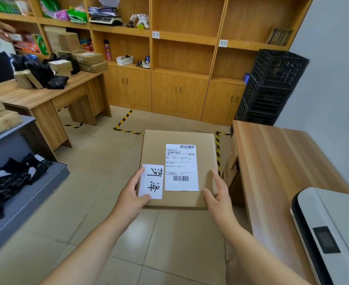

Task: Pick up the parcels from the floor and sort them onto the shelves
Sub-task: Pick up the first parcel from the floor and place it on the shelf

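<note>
A flat brown cardboard parcel point(177, 138) is held level in front of me, above the tiled floor. It bears a white shipping label with barcodes and a smaller white sticker with handwritten characters. My left hand point(131, 194) grips its near left corner, thumb on the sticker. My right hand point(219, 194) grips the near right edge. Wooden shelves point(186, 41) line the far wall; the middle and right bays are mostly bare, each with a small white tag.
A wooden desk point(46, 95) at left carries boxes and black mailer bags. Grey racking point(25, 182) at near left holds more black bags. At right stand a wooden counter point(276, 161), a white machine point(334, 233) and stacked black crates point(272, 85). Another person's hand point(3, 32) shows top left.
</note>
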A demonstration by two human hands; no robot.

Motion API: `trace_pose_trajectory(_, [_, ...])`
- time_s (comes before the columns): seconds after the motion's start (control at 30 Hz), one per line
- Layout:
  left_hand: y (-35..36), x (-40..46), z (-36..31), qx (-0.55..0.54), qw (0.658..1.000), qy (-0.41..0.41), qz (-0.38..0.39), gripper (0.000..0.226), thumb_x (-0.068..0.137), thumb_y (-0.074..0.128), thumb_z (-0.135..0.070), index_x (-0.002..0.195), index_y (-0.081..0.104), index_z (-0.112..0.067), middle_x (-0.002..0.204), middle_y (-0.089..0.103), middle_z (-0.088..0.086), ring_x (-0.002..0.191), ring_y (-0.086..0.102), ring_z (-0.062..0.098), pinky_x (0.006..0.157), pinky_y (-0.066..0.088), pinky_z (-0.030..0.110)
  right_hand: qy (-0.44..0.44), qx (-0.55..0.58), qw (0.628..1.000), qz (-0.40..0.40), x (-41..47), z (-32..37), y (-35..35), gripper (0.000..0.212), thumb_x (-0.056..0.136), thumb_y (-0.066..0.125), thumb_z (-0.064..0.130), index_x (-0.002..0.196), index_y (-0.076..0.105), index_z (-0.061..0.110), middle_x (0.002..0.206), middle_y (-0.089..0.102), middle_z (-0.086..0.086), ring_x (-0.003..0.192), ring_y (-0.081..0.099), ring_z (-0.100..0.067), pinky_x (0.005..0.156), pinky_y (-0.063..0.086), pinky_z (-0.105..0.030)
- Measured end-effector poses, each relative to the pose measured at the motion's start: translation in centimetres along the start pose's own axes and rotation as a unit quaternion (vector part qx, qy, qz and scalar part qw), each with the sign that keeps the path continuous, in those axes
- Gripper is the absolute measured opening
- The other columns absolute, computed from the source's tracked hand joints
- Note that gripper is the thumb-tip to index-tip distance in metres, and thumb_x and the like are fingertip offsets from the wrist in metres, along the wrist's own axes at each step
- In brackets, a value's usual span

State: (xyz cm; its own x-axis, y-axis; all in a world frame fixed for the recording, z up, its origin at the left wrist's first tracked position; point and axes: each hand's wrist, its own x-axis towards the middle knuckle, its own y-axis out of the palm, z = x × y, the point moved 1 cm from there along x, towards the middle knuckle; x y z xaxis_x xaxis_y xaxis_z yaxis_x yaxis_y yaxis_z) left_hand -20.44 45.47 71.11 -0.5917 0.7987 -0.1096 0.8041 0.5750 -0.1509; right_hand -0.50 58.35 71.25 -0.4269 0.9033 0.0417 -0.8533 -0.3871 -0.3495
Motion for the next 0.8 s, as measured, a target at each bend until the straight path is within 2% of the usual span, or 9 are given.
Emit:
trace_pose_trajectory(0.1, [-0.7, 4.9, 0.2, 0.003, 1.000, 0.007, 0.001, 0.073, 0.077, 0.055, 0.006, 0.125, 0.039, -0.047, 0.138, 0.047, -0.004, 0.119, 0.050, 0.016, 0.073, 0.045, 0.015, 0.002, -0.006, 1.000, -0.003, 4.7, -0.3, 1.6, 0.057, 0.092, 0.052, 0.012, 0.140, 0.032, 0.036, 0.144, 0.032, 0.011, 0.130, 0.030, -0.004, 0.113, 0.031, -0.039])
trace_pose_trajectory(0.23, [-1.3, 12.2, 0.0, 0.001, 1.000, 0.013, 0.013, 0.071, 0.078, 0.055, 0.006, 0.128, 0.040, -0.042, 0.136, 0.048, -0.003, 0.117, 0.052, 0.017, 0.062, 0.047, 0.011, 0.009, -0.010, 1.000, -0.013, 11.2, -0.1, 3.8, 0.056, 0.092, 0.053, 0.016, 0.138, 0.033, 0.040, 0.140, 0.031, 0.014, 0.132, 0.037, -0.014, 0.106, 0.041, -0.046])
trace_pose_trajectory(0.3, [-2.0, 16.2, -0.5, -0.003, 1.000, 0.022, 0.020, 0.070, 0.078, 0.054, 0.007, 0.125, 0.041, -0.043, 0.138, 0.047, -0.002, 0.119, 0.050, 0.018, 0.062, 0.047, 0.009, 0.012, -0.014, 1.000, -0.023, 14.7, 0.6, 5.0, 0.056, 0.093, 0.053, 0.016, 0.139, 0.033, 0.039, 0.144, 0.031, 0.011, 0.130, 0.040, -0.016, 0.106, 0.041, -0.045])
trace_pose_trajectory(0.37, [-3.1, 20.6, -1.1, -0.002, 0.999, 0.030, 0.023, 0.069, 0.078, 0.054, 0.008, 0.128, 0.042, -0.038, 0.142, 0.044, -0.001, 0.124, 0.047, 0.019, 0.070, 0.047, 0.009, 0.014, -0.021, 0.999, -0.034, 18.6, 1.5, 6.6, 0.056, 0.093, 0.053, 0.016, 0.139, 0.032, 0.039, 0.147, 0.031, 0.007, 0.128, 0.042, -0.018, 0.105, 0.042, -0.045])
trace_pose_trajectory(0.47, [-5.1, 26.8, -2.4, 0.019, 0.999, 0.046, 0.019, 0.065, 0.079, 0.055, 0.007, 0.131, 0.044, -0.031, 0.149, 0.033, -0.004, 0.132, 0.039, 0.015, 0.097, 0.044, 0.027, 0.023, -0.021, 0.998, -0.047, 24.0, 2.7, 9.2, 0.055, 0.092, 0.053, 0.016, 0.138, 0.032, 0.040, 0.146, 0.032, 0.007, 0.125, 0.045, -0.021, 0.104, 0.044, -0.044])
trace_pose_trajectory(0.57, [-6.5, 32.6, -3.5, 0.026, 0.997, 0.062, 0.029, 0.061, 0.079, 0.055, 0.008, 0.130, 0.047, -0.026, 0.152, 0.026, -0.007, 0.135, 0.033, 0.011, 0.106, 0.038, 0.033, 0.031, -0.013, 0.998, -0.060, 28.9, 3.4, 11.5, 0.054, 0.092, 0.053, 0.017, 0.135, 0.034, 0.045, 0.138, 0.034, 0.015, 0.124, 0.046, -0.022, 0.104, 0.043, -0.045])
trace_pose_trajectory(0.67, [-6.9, 37.8, -4.0, 0.037, 0.996, 0.073, 0.045, 0.058, 0.080, 0.054, 0.007, 0.127, 0.050, -0.027, 0.154, 0.023, -0.005, 0.137, 0.030, 0.010, 0.103, 0.040, 0.029, 0.040, -0.010, 0.997, -0.067, 33.4, 3.7, 12.8, 0.053, 0.093, 0.052, 0.018, 0.134, 0.034, 0.045, 0.136, 0.034, 0.015, 0.125, 0.045, -0.022, 0.105, 0.042, -0.047])
trace_pose_trajectory(0.8, [-6.1, 44.4, -4.5, 0.042, 0.995, 0.066, 0.057, 0.057, 0.081, 0.053, 0.008, 0.128, 0.050, -0.025, 0.153, 0.021, -0.007, 0.130, 0.029, 0.000, 0.077, 0.037, -0.001, 0.045, -0.006, 0.996, -0.073, 39.9, 3.3, 13.4, 0.053, 0.092, 0.052, 0.019, 0.131, 0.035, 0.050, 0.145, 0.034, 0.011, 0.128, 0.043, -0.021, 0.106, 0.041, -0.047])
